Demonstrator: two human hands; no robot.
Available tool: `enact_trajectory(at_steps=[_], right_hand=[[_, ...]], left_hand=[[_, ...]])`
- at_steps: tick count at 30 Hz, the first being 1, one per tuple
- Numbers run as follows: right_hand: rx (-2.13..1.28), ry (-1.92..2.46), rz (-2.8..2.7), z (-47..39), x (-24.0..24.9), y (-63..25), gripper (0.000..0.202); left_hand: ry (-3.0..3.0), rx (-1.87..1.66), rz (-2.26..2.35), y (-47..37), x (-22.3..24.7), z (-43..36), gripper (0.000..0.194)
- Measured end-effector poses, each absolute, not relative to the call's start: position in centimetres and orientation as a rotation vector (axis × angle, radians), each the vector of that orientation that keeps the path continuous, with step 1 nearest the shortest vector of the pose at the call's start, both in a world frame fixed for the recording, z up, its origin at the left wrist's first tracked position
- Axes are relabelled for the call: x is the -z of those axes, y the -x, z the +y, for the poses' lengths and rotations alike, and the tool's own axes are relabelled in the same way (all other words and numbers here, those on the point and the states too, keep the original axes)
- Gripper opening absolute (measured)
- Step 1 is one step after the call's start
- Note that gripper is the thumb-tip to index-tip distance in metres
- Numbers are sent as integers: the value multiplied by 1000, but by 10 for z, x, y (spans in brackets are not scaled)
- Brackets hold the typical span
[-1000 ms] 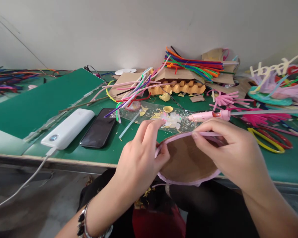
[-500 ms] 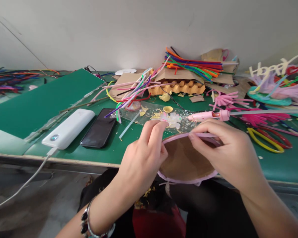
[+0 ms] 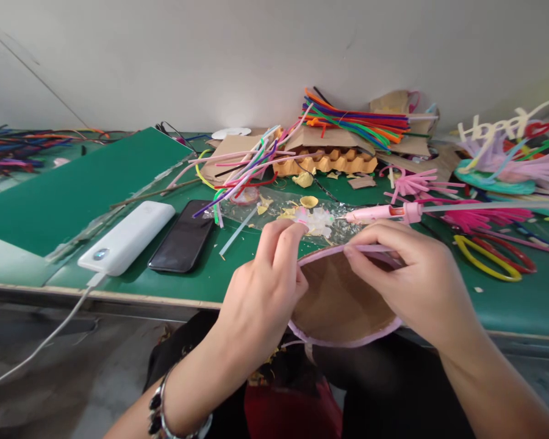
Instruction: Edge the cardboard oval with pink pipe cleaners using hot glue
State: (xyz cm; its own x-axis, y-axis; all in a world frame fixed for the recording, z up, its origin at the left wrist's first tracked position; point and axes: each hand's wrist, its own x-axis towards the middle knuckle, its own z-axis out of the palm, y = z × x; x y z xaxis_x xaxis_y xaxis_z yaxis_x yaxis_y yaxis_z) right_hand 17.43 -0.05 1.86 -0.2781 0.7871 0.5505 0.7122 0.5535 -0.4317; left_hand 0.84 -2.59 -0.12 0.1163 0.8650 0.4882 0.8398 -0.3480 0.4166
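Gripping a cardboard disc [image 3: 338, 299], the left hand [image 3: 265, 286] shows less thumb than before; the right hand [image 3: 414, 271] pinches its lilac edging [image 3: 348, 343].

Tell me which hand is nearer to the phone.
Left. The left hand is to the phone's right, at the left edge of the cardboard disc. The right hand is farther right, pinching the disc's lilac rim.

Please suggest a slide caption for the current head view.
Lilac-edged brown disc in the grip of left hand and right hand at a green table, pink glue gun beyond.
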Motion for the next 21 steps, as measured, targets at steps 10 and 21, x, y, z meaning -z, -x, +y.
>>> enact_trajectory(at_steps=[10, 21], right_hand=[[-175, 1137, -2108, -5, -20, -174, 14], [-100, 1134, -2154, -8, -19, -169, 14]], left_hand=[[-2351, -1051, 1586, 0, -3, -23, 26], [-2569, -1030, 1774, -8, 2, -25, 19]])
